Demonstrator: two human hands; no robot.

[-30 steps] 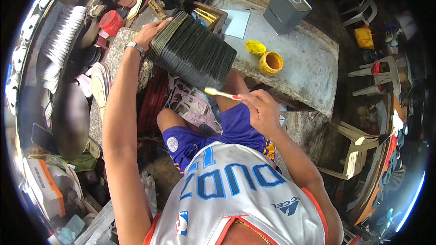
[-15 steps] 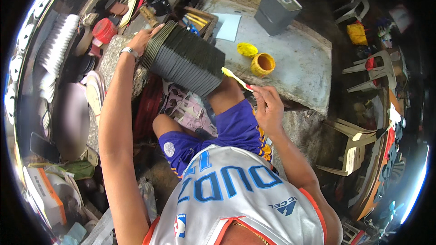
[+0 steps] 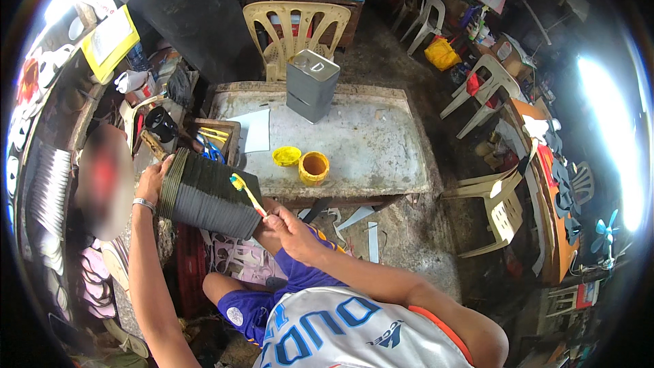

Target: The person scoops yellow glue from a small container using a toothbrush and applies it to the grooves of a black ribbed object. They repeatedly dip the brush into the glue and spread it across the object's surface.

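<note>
A thick stack of thin dark grey-green slabs (image 3: 208, 211) rests across my thigh, its pieces pressed together like a block. My left hand (image 3: 151, 180) grips the stack's left end, with a banded watch on the wrist. Between the fingers of my right hand (image 3: 291, 232) is a toothbrush (image 3: 253, 199) with a yellow and red-white handle. Its bristle head is over the right part of the stack; whether it touches is unclear. On the table beyond stand an open yellow-stained jar (image 3: 314, 169) and, left of it, a yellow lid (image 3: 287, 156).
A grey metal can (image 3: 311, 88) and a pale blue sheet (image 3: 252, 133) are on the worn table (image 3: 381, 150). A wooden box (image 3: 231, 138) with tools adjoins the stack. Plastic chairs (image 3: 484, 99) stand at right, one behind the table. White sandals line the left shelf. Another person's legs show far back.
My right hand has brought the toothbrush leftward from beside the stack to over it. The left hand keeps its hold on the end. The head view has shifted, showing more of the room.
</note>
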